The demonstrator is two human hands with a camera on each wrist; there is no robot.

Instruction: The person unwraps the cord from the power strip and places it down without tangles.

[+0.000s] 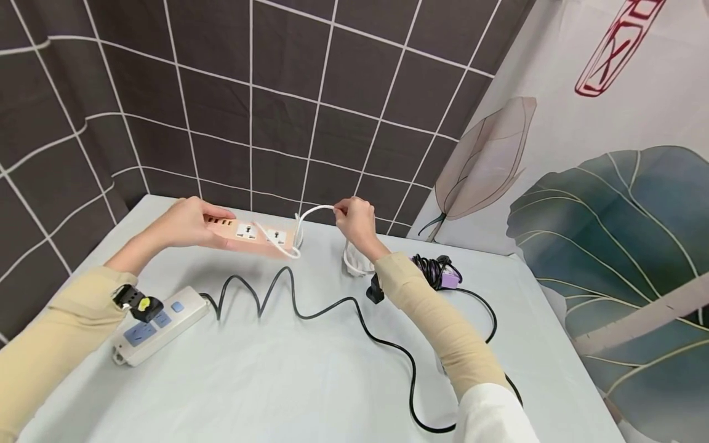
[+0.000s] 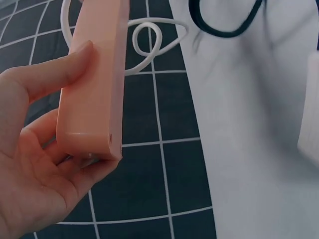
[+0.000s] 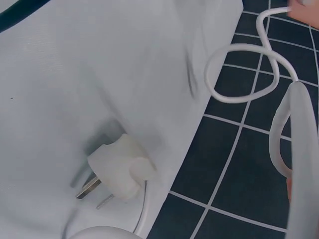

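Observation:
My left hand [image 1: 185, 224] grips one end of a pink power strip [image 1: 240, 245], raised above the table with its sockets and USB ports showing in the head view. From the left wrist view, the thumb lies across the strip's plain side [image 2: 94, 109] and the fingers are behind it. My right hand [image 1: 357, 223] pinches the strip's white cord [image 1: 316, 209], which loops loosely between the two hands. Below the right hand a white plug [image 3: 122, 167] lies on the table, its metal prongs showing. The right hand's fingers are mostly hidden in the right wrist view.
A white power strip with blue sockets [image 1: 160, 326] lies at the left of the table [image 1: 310, 381]. Its black cord [image 1: 360, 314] snakes across the surface. A black plug [image 1: 375, 289] and a coiled black cord with a purple piece [image 1: 450, 280] lie at the right.

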